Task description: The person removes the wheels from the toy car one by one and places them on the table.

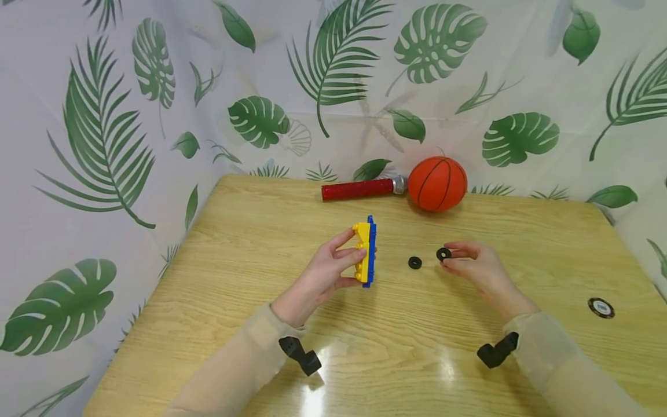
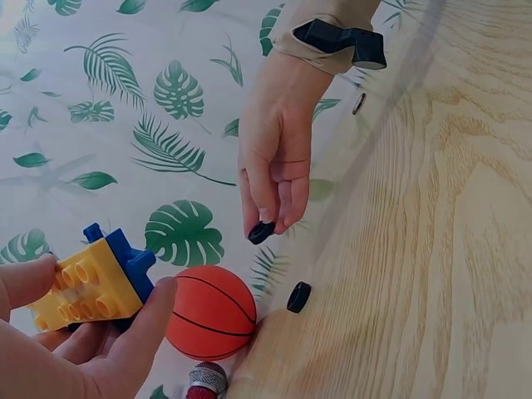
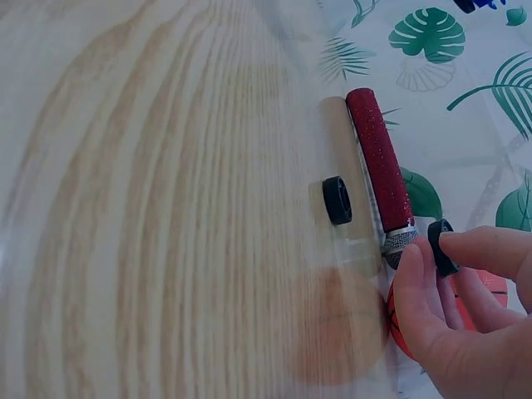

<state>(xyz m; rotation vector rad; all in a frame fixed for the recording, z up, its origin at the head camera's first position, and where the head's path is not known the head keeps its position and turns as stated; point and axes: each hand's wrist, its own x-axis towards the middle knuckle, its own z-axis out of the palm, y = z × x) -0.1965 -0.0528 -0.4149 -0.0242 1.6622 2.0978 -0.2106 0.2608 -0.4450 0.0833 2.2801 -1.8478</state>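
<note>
A toy brick [image 1: 372, 253] in the left hand [image 1: 325, 267], a black ring [image 3: 438, 238] in the right hand [image 1: 476, 267]

A pale leaf-print cloth [image 1: 354, 119] hangs behind and to the left of the wooden table [image 1: 260, 231]. In the head view, with the toy brick as the clock's centre and twelve pointing away from the person, the beige sleeves [image 1: 242, 359] come in from about eight and four o'clock. The left hand grips the toy brick between thumb and fingers. The right hand, at three o'clock, is narrowed to a pinch, thumb and fingertips holding the black ring. A red microphone [image 1: 359, 189] lies at twelve, its silver head just beside an orange-red ball [image 1: 438, 184] between one and two. The toy brick is raised above the table, its studded yellow side facing nine and its blue side three. A round chip [image 1: 601, 307], dark-edged with a white centre, lies between three and four, well apart from the toy brick. The black ring is lifted off the wood; a loose ring [image 3: 336, 200], also black, lies flat at three, between the hands.
</note>
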